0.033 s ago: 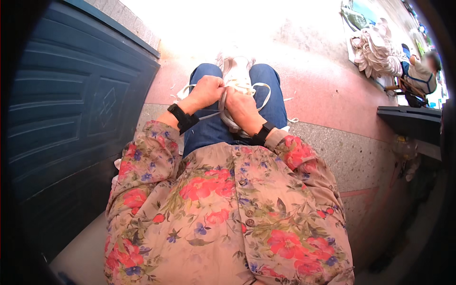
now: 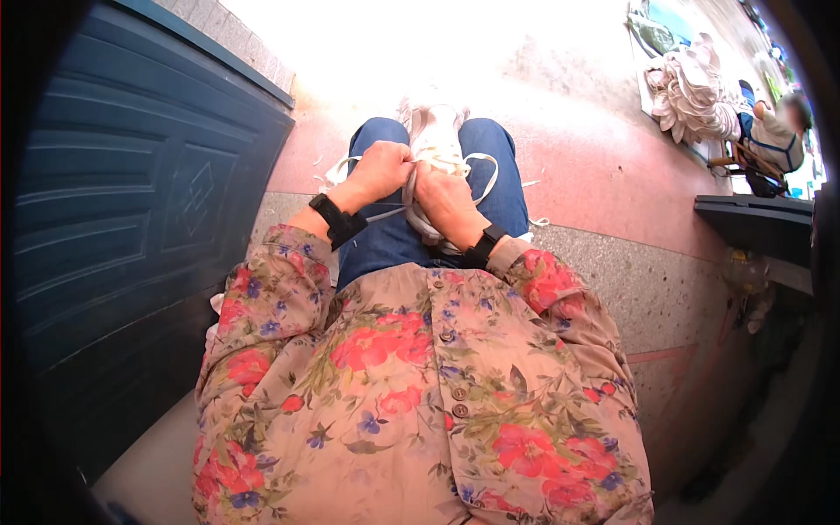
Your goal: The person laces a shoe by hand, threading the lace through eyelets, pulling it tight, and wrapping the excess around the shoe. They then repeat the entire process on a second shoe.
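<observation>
Underneath, a floor [image 2: 604, 166] in bands of pink and speckled grey, glaring white farther out. Along the left side, a dark blue panel [image 2: 131, 175] with raised patterns. At the bottom, a flowered jacket [image 2: 499, 359]. Past its hem, blue jeans [image 2: 503, 197], legs parted. At the upper right, well apart, a pile [image 2: 687, 96] of pale curved pieces, with another person [image 2: 774, 144] near it. Between the legs of the jeans, a white shoe [image 2: 432, 131], under both hands. Right hand [image 2: 448, 206] curled over the shoe and touching it, fingertips hidden; cannot tell whether clamped. Left hand [image 2: 381, 171] just beside, fingers bent and pinched together on a lace [image 2: 496, 171], looped out loosely to either side. Around each wrist, a black strap [image 2: 339, 220]. Down the jacket's front, round buttons [image 2: 460, 409].
</observation>
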`<state>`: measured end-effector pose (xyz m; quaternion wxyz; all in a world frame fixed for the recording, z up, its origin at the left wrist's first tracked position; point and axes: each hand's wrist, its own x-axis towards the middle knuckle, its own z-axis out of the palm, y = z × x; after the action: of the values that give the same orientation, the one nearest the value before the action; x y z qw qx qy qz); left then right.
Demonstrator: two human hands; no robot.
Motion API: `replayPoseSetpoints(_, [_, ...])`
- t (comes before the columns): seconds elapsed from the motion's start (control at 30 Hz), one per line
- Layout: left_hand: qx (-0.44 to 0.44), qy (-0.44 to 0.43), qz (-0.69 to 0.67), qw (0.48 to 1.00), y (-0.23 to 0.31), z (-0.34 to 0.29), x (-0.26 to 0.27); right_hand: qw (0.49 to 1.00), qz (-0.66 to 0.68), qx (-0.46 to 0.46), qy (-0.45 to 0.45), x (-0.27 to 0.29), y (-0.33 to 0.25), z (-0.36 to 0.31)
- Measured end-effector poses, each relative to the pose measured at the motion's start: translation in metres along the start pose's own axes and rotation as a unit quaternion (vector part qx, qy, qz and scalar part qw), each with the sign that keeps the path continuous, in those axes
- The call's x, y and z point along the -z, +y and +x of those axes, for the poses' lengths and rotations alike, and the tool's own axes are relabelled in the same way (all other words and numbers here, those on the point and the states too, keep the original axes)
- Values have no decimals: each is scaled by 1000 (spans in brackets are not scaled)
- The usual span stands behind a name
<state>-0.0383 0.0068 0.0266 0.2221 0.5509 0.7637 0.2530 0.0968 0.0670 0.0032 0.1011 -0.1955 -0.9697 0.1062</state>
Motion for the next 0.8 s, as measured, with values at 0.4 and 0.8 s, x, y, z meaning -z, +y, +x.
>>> replayPoseSetpoints(0.4, [172, -6, -100, 980, 10, -2, 5, 457, 884, 30, 95, 176, 94, -37])
replayPoseSetpoints(0.8, [-49, -155, -143, 976, 59, 43, 24, 513, 847, 84, 112, 208, 80, -18])
